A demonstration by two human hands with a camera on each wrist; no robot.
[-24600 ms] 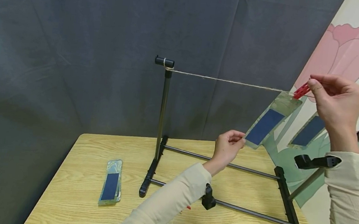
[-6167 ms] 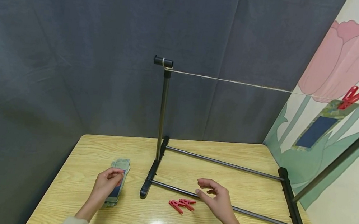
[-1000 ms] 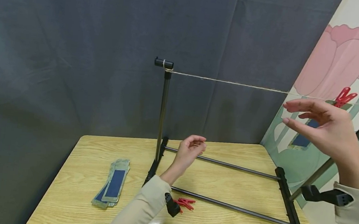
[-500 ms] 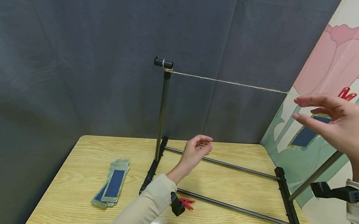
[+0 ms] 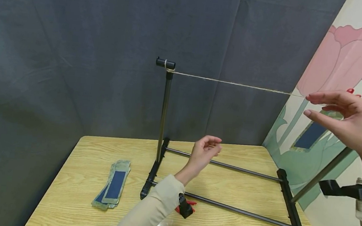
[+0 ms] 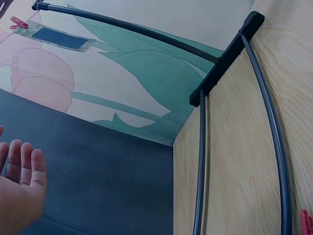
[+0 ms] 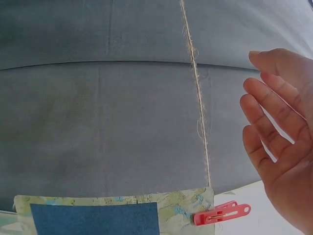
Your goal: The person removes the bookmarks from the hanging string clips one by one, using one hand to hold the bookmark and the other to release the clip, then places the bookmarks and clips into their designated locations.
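Note:
My right hand (image 5: 352,118) hovers by the twine line (image 5: 236,83), fingers apart from the thumb and nothing held. Behind it hangs a long patterned card (image 5: 311,135) with a dark blue panel; a red clothespin (image 7: 222,213) clips its end to the twine. In the right wrist view that card lies below the hand, untouched. My left hand (image 5: 204,153), fingers loosely curled and holding nothing, is in the air over the stand's base. Red clothespins (image 5: 191,202) lie on the table, partly hidden by the left wrist camera.
Several similar cards (image 5: 116,185) lie overlapped on the wooden table (image 5: 76,175), left of the stand. The black stand's left post (image 5: 163,118) carries the twine; its base bars (image 5: 234,207) cross the table. A dark curtain (image 5: 108,48) hangs behind.
Both hands have drifted right over the last second. About 25 seconds ago they held a second card and its clothespin at the twine; now one card hangs there and the table pile is larger.

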